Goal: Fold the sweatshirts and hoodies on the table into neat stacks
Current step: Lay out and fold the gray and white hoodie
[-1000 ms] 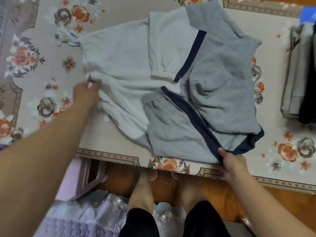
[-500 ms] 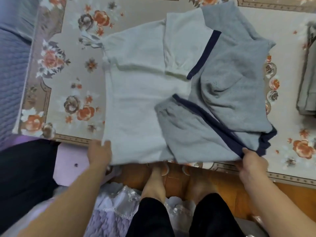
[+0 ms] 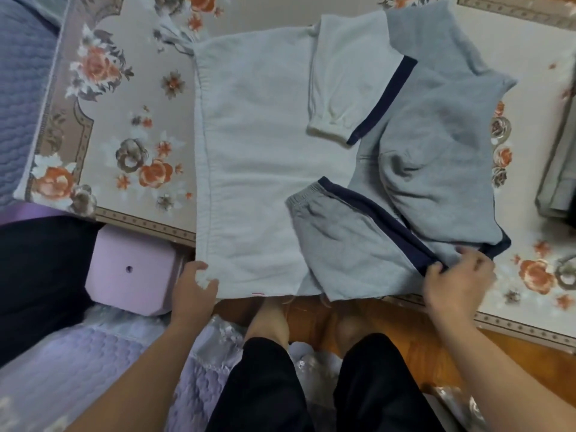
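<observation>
A hoodie in pale white, grey and navy lies spread on the floral table, both sleeves folded in over its body. Its grey hood lies to the right. The near edge hangs just past the table's front edge. My left hand grips the near left corner of the pale hem. My right hand pinches the navy-trimmed fold at the near right, beside the grey sleeve.
A stack of folded grey garments sits at the table's right edge. A lilac stool stands below the table at the left, beside a dark cloth and a purple quilt. My legs stand on the wooden floor.
My left hand drew the pale left side down from the table's middle to its front edge, flattening it. My right hand stayed on the navy fold at the near right.
</observation>
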